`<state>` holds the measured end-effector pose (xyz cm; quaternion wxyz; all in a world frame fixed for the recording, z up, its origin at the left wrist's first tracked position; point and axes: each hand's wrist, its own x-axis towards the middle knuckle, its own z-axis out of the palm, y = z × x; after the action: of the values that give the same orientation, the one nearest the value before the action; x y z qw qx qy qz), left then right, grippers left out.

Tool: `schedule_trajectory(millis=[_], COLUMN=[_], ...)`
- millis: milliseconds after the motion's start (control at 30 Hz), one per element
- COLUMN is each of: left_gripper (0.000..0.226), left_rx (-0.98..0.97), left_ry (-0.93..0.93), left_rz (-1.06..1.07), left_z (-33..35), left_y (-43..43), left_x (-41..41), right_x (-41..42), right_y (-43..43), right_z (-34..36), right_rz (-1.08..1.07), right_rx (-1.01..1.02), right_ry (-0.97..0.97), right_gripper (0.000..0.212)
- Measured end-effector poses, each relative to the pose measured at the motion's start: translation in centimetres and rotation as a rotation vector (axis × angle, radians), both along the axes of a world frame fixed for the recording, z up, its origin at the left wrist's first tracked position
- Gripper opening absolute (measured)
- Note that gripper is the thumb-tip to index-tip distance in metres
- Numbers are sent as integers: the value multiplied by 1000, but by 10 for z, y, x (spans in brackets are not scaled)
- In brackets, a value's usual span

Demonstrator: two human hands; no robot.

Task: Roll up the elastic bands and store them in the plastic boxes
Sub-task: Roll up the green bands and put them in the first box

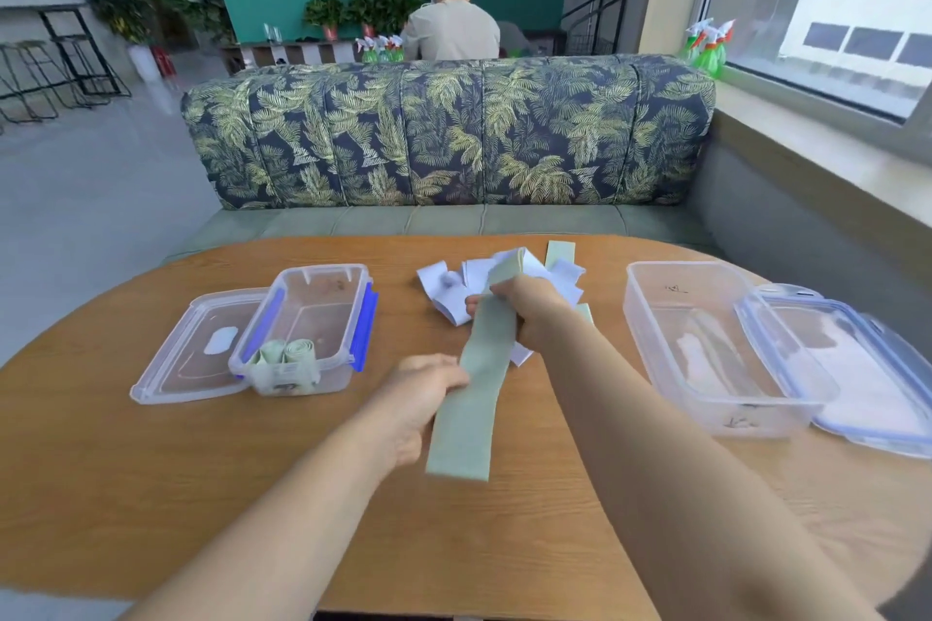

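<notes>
A long pale green elastic band [471, 398] stretches over the middle of the wooden table. My right hand [529, 313] grips its far end above a pile of white and green bands [454, 290]. My left hand [426, 391] pinches the band's left edge about halfway down. Its near end hangs free. A small clear box with blue clips [353, 313] at the left holds two rolled green bands [287, 353]. A larger clear box [650, 318] stands at the right with nothing in it.
The small box's lid [181, 368] lies to its left, the large box's lid [867, 388] to its right. A leaf-patterned sofa [454, 136] runs behind the table [151, 494]. A person sits beyond it, back turned. A window sill is at the right.
</notes>
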<state>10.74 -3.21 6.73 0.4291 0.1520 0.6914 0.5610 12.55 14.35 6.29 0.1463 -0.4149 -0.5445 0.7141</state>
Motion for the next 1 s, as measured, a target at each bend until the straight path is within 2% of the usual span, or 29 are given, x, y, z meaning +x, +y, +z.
schedule_trajectory(millis=[167,200,267,333,400,467,600,667,767,867,967,1000], left_gripper=[14,14,14,15,16,18,15,19,22,26,3,7], left_rx=[-71,-92,-147,-201,-248,-283,-341,-422,-604,-605,-542,-513], left_ry=[55,61,67,78,165,247,293,440,758,765,719,711], left_rz=[5,4,-21,-54,-100,-145,-213,-248,-295,-269,-217,-194], left_z=[-33,-39,-52,-64,-71,-76,-78,-73,-62,-61,-64,-66], left_y=[-1,-1,-1,-2,-4,-3,2,6,11,12,7,5], left_x=[-8,-10,-13,-15,-16,-18,-19,-18,-16,-15,-13,-13], right_x=[-21,-21,-21,-24,-26,-28,-24,-22,-13,1,20,28], right_y=[9,8,1,-2,-3,2,13,17,14,8,-8,-16], right_z=[-9,-11,-13,-19,-22,-27,-26,-27,-26,-33,-38,-41], right_rz=[110,128,115,136,193,195,62,20,-7,31,-29,-56], right_rx=[105,113,88,85,145,198,149,149,144,149,150,185], right_ry=[-6,-14,0,10,-41,-90,67,130,152,157,192,170], right_gripper=[44,41,22,17,12,14,26,25,32,28,27,26])
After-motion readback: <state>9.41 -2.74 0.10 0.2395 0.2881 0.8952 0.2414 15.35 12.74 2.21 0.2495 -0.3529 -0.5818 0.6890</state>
